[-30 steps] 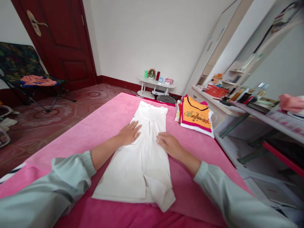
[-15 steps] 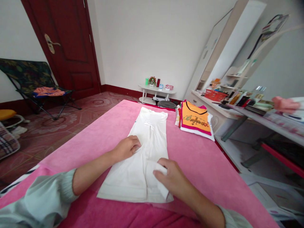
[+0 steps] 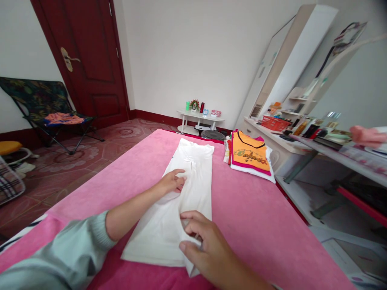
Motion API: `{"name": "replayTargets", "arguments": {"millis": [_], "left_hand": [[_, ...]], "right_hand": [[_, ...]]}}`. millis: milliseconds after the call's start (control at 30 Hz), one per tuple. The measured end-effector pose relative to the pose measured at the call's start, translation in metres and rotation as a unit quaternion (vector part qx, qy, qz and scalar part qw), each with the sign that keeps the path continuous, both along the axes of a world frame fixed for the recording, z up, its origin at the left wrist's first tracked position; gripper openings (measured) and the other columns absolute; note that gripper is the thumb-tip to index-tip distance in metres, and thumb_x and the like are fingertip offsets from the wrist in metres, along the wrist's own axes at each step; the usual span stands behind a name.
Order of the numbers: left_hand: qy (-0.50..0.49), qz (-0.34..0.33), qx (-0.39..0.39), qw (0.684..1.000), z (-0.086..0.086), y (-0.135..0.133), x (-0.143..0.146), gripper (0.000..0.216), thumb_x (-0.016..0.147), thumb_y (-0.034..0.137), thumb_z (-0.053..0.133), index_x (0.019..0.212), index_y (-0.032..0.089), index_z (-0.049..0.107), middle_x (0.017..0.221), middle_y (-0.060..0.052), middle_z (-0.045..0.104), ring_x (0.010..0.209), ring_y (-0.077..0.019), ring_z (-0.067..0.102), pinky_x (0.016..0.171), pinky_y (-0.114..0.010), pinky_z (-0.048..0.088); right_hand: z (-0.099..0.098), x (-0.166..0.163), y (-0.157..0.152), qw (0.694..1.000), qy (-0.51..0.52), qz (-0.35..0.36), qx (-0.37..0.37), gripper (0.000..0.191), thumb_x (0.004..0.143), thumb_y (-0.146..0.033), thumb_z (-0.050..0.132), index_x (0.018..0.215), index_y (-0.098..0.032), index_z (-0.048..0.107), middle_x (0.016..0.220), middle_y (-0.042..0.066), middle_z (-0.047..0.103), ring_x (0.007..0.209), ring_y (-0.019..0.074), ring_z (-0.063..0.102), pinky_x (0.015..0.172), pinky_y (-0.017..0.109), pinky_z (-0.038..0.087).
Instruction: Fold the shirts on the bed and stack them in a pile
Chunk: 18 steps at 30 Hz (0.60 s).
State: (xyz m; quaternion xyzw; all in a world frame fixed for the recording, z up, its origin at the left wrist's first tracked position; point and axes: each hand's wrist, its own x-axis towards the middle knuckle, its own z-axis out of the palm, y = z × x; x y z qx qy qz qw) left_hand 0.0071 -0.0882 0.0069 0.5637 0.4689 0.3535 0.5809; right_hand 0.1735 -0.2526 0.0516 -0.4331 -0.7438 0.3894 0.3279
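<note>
A white shirt (image 3: pixel 165 237) lies lengthwise on the pink bed cover, its sides folded in to a long, narrow shape. My left hand (image 3: pixel 171 183) is at the middle of the shirt, its fingers curled and closed on the cloth by the centre fold. Nearer to me, my right hand (image 3: pixel 205 243) grips the lower right part, thumb on one side and fingers on the other. There the cloth is lifted and turned inward, with its bottom corner bent up. The shirt's far end lies flat.
Folded clothes (image 3: pixel 250 155), an orange top uppermost, are stacked at the bed's far right. The pink bed cover (image 3: pixel 242 217) spreads around the shirt. Beyond are a low white table (image 3: pixel 199 117), a folding chair (image 3: pixel 65 108) and a cluttered dresser (image 3: pixel 281 139).
My right hand has moved left and toward me, drawing the shirt's right edge inward. My left hand has slid slightly up and right along the centre fold.
</note>
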Motion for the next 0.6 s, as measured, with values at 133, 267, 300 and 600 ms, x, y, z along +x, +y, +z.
{"name": "replayTargets", "arguments": {"millis": [133, 267, 300, 600], "left_hand": [[-0.103, 0.039, -0.103, 0.989, 0.010, 0.035, 0.024, 0.054, 0.077, 0.031, 0.068, 0.126, 0.019, 0.048, 0.073, -0.002, 0.064, 0.060, -0.0103, 0.060, 0.062, -0.022, 0.049], [-0.127, 0.074, -0.090, 0.985, 0.010, 0.068, 0.046, 0.058, 0.077, 0.023, 0.066, 0.131, 0.019, 0.045, 0.073, 0.000, 0.062, 0.055, -0.0072, 0.057, 0.060, -0.019, 0.049], [-0.129, 0.089, -0.081, 0.984, 0.009, 0.075, 0.051, 0.061, 0.076, 0.022, 0.066, 0.133, 0.021, 0.043, 0.074, 0.000, 0.061, 0.054, -0.0064, 0.056, 0.058, -0.019, 0.048], [-0.024, 0.224, 0.011, 0.974, -0.001, 0.148, 0.072, 0.060, 0.070, 0.012, 0.067, 0.128, 0.006, 0.051, 0.075, -0.006, 0.066, 0.057, -0.0124, 0.060, 0.058, -0.025, 0.050]], "right_hand": [[-0.012, -0.005, 0.000, 0.999, -0.027, 0.016, 0.011, 0.013, 0.069, -0.009, 0.056, 0.073, -0.020, 0.052, 0.111, 0.003, 0.059, 0.101, 0.0146, 0.057, 0.082, 0.022, 0.040], [-0.014, -0.006, 0.003, 0.999, -0.034, 0.009, 0.000, 0.013, 0.064, -0.011, 0.056, 0.071, -0.020, 0.051, 0.111, 0.004, 0.060, 0.097, 0.0161, 0.058, 0.078, 0.023, 0.042], [-0.015, -0.006, 0.004, 0.999, -0.036, 0.011, -0.005, 0.013, 0.063, -0.012, 0.057, 0.070, -0.020, 0.051, 0.109, 0.004, 0.060, 0.096, 0.0167, 0.058, 0.077, 0.023, 0.042], [-0.025, -0.001, 0.016, 0.992, -0.092, 0.066, -0.053, 0.021, 0.059, -0.017, 0.069, 0.072, -0.021, 0.053, 0.122, 0.000, 0.058, 0.092, 0.0177, 0.060, 0.068, 0.022, 0.043]]}}
